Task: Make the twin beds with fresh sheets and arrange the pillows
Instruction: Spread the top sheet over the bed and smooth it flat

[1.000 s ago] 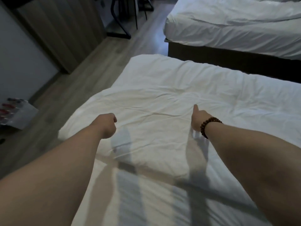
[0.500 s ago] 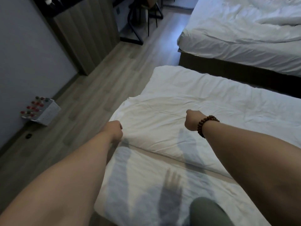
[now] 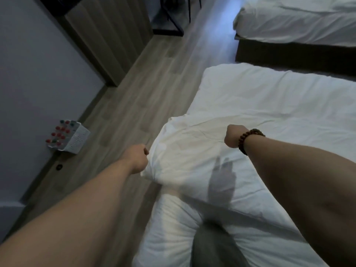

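A white sheet [image 3: 192,151] lies folded back over the near bed [image 3: 269,97], its folded edge lifted off the mattress at the left side. My left hand [image 3: 137,158] grips the sheet's left edge beside the bed. Farther right, my right hand [image 3: 232,137], with a bead bracelet on the wrist, is curled into the sheet's top fold and holds it. The second bed [image 3: 298,22] with rumpled white bedding stands at the upper right. My knee [image 3: 213,245] presses on the near bed's lower corner.
Wooden floor [image 3: 146,89] runs along the left of the bed and between the beds. A white basket [image 3: 72,138] of red-capped bottles sits by the wall. A wooden cabinet [image 3: 107,35] and black chair legs [image 3: 173,26] stand at the far end.
Both hands have pulled the sheet's folded edge toward me and leftward. The fold now bunches up off the bed's left side, and my view has swung left and down.
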`<state>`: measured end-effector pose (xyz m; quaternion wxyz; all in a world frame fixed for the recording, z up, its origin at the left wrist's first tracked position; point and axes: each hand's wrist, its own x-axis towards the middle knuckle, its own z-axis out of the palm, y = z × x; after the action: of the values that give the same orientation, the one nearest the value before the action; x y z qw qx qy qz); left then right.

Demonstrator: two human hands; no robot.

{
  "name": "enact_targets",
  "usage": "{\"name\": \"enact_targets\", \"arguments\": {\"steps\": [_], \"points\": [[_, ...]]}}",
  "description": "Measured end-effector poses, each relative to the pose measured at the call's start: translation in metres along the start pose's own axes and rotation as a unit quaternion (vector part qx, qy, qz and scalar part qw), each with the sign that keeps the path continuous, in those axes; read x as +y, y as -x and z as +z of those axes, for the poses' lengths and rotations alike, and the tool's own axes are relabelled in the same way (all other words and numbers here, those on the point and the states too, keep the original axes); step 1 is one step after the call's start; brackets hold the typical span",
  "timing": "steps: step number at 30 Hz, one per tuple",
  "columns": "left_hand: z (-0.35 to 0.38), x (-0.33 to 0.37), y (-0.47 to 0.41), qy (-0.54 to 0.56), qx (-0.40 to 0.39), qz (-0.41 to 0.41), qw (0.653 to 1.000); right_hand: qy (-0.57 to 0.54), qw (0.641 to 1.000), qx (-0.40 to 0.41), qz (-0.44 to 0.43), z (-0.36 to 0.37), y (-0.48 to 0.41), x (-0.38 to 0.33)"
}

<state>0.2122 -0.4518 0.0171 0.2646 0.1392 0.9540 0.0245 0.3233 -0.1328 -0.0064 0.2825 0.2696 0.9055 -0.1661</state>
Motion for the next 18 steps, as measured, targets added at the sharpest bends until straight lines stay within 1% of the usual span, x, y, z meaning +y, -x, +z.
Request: {"name": "enact_targets", "arguments": {"steps": [3,6,8,10,12,14,18], "points": [[-0.012,0.005,-0.055,-0.015,-0.028,0.002,0.999,-0.005,1.000,-0.007,0.008,-0.004,-0.042,-0.012],[-0.023,0.008,-0.104,0.001,-0.024,0.022,0.999,-0.005,1.000,-0.002,0.026,-0.019,-0.071,-0.028],[-0.029,0.006,-0.127,0.012,-0.029,0.047,0.998,-0.012,0.999,0.005,0.040,-0.026,-0.084,-0.048],[-0.033,-0.003,-0.144,0.006,-0.061,0.076,0.995,-0.020,0.998,-0.010,0.056,-0.025,-0.089,-0.073],[-0.039,-0.020,-0.171,-0.018,-0.083,0.109,0.990,-0.013,0.997,-0.017,0.070,-0.017,-0.096,-0.103],[-0.049,-0.042,-0.214,-0.056,-0.088,0.142,0.984,-0.030,0.995,-0.016,0.097,-0.011,-0.106,-0.132],[-0.070,-0.062,-0.304,-0.129,-0.075,0.218,0.965,-0.097,0.977,0.030,0.187,0.005,-0.112,-0.184]]}}
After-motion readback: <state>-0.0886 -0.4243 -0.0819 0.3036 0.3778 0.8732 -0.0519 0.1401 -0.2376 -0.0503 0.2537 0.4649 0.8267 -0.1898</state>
